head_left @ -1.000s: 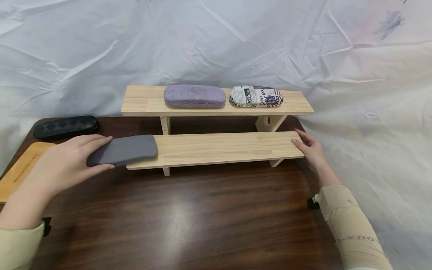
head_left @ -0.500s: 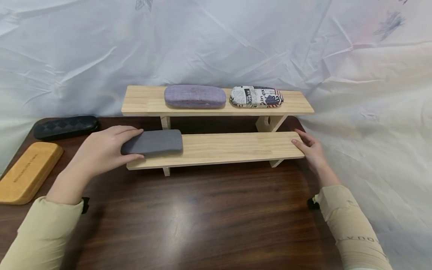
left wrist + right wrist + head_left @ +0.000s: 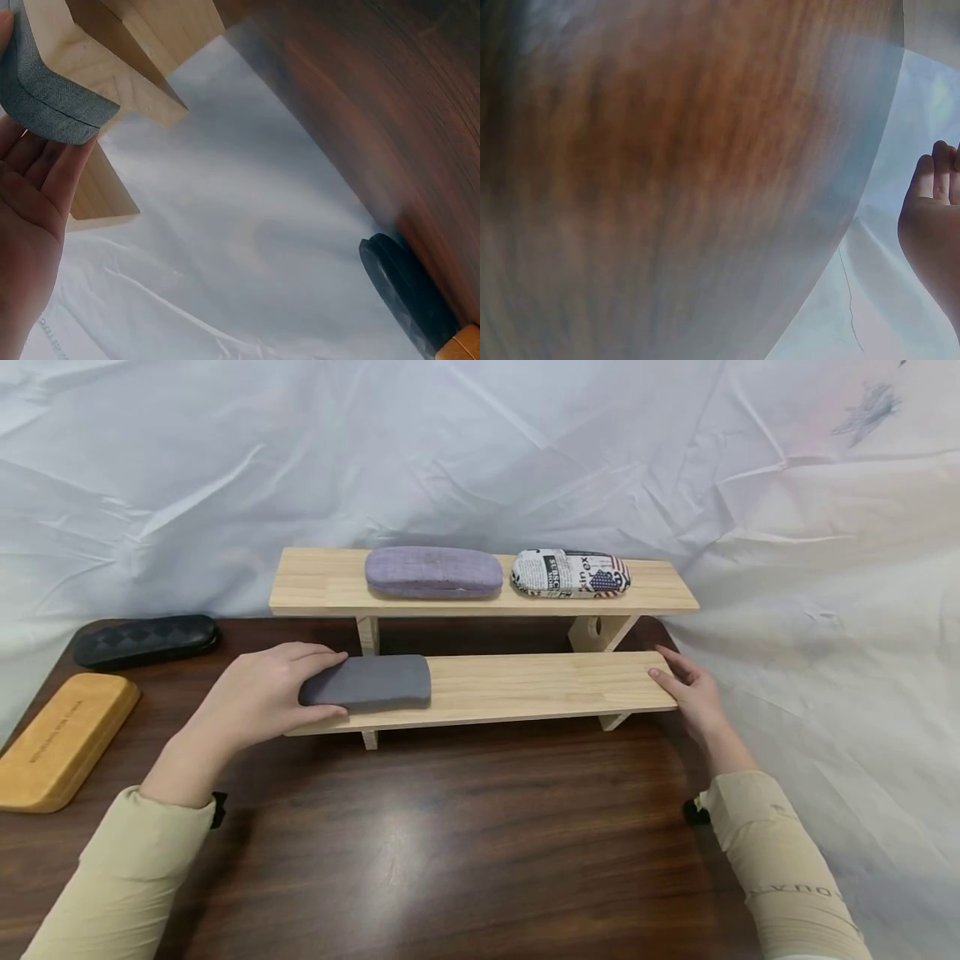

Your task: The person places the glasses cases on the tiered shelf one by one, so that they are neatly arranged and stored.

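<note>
My left hand (image 3: 258, 697) grips a grey glasses case (image 3: 375, 683) by its left end, thumb at the front side and fingers at the back. The case lies lengthwise over the left part of the lower board of a two-tier wooden shelf (image 3: 540, 685). In the left wrist view, fingers reach under the rounded end of the grey fabric case (image 3: 52, 101) beside the shelf's edge. My right hand (image 3: 693, 693) holds the right end of the lower board, its thumb on top. A purple glasses case (image 3: 433, 572) and a newsprint-patterned glasses case (image 3: 570, 574) sit on the upper board.
On the left of the dark wooden table (image 3: 450, 843) lie a black checkered glasses case (image 3: 146, 642) and an orange-yellow glasses case (image 3: 63, 739). A white sheet (image 3: 480, 452) hangs behind the shelf and down the right side.
The left hand has carried the grey case rightward, from overhanging the lower board's left end to over the board. The right hand has stayed at the board's right end.
</note>
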Motion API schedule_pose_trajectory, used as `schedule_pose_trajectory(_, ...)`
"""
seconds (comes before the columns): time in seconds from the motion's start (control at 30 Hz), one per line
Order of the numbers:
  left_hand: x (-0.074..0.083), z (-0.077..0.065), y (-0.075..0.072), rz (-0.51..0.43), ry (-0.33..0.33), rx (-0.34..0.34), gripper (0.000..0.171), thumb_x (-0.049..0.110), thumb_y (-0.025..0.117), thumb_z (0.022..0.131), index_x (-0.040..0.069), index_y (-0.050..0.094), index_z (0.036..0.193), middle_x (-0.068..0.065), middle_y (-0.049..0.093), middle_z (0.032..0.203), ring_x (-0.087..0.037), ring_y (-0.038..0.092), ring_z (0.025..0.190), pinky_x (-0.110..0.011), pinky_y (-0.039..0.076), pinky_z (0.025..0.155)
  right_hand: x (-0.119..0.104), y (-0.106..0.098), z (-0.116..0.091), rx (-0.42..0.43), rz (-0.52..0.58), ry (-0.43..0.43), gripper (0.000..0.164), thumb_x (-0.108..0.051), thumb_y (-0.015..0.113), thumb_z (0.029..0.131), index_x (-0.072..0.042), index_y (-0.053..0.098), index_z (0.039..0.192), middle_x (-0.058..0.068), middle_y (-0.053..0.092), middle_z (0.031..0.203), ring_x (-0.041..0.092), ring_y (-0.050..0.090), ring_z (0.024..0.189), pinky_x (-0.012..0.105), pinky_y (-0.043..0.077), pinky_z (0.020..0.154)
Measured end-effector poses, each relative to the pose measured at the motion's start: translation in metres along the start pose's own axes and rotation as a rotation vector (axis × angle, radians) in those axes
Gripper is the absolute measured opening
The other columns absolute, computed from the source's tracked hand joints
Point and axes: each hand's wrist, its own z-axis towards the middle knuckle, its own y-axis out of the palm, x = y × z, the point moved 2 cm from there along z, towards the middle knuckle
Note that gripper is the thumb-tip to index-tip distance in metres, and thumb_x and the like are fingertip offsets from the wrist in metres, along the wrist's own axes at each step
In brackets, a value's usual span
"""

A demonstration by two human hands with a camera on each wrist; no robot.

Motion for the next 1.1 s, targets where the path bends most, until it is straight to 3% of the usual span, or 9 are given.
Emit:
schedule_pose_trajectory(0.63, -0.002, -0.002, -0.003, -0.075, -0.086, -0.090, 0.074, 0.040, 0.096, 0.076, 0.007, 0.071, 0.138, -0.017, 0.072, 0.134, -0.037, 0.069, 0.122, -0.060, 0.057, 0.095, -0.005, 0.003, -0.003, 0.003, 0.012, 0.026, 0.068, -0.023, 0.074, 0.102, -0.018, 0.045, 0.163, 0.017, 0.029, 0.174, -0.005, 0.058, 0.112, 0.006, 0.055, 0.083)
schedule_pose_trajectory(0.8, -0.008, -0.014, -0.009, -0.067, -0.100, -0.052, 0.076, 0.036, 0.098, 0.074, 0.008, 0.070, 0.138, -0.019, 0.072, 0.133, -0.035, 0.071, 0.111, -0.059, 0.058, 0.091, -0.005, 0.004, -0.003, 0.003, 0.016, 0.034, 0.069, -0.023, 0.075, 0.101, -0.018, 0.044, 0.163, 0.016, 0.029, 0.175, -0.004, 0.057, 0.115, 0.005, 0.054, 0.083)
schedule_pose_trajectory(0.9, -0.014, -0.024, -0.014, -0.075, -0.140, -0.056, 0.075, 0.033, 0.098, 0.074, 0.008, 0.069, 0.139, -0.020, 0.070, 0.135, -0.037, 0.069, 0.116, -0.060, 0.056, 0.094, -0.006, 0.004, -0.003, 0.003, 0.029, 0.023, 0.069, -0.022, 0.075, 0.101, -0.016, 0.044, 0.163, 0.014, 0.034, 0.173, -0.005, 0.058, 0.111, 0.006, 0.055, 0.083)
schedule_pose_trajectory(0.97, -0.017, -0.031, -0.017, -0.089, -0.173, -0.064, 0.076, 0.031, 0.098, 0.074, 0.008, 0.068, 0.140, -0.021, 0.069, 0.138, -0.042, 0.063, 0.128, -0.063, 0.053, 0.100, -0.006, 0.004, -0.004, 0.001, 0.040, 0.012, 0.069, -0.022, 0.075, 0.101, -0.015, 0.045, 0.163, 0.012, 0.038, 0.171, -0.006, 0.059, 0.110, 0.006, 0.055, 0.082)
schedule_pose_trajectory(1.1, -0.027, -0.047, -0.023, -0.103, -0.211, -0.032, 0.079, 0.024, 0.100, 0.070, 0.006, 0.068, 0.140, -0.023, 0.068, 0.136, -0.044, 0.062, 0.127, -0.062, 0.051, 0.099, -0.005, 0.003, -0.004, 0.001, 0.050, -0.008, 0.067, -0.020, 0.075, 0.101, -0.015, 0.046, 0.162, 0.007, 0.048, 0.163, -0.006, 0.060, 0.108, 0.007, 0.055, 0.082)
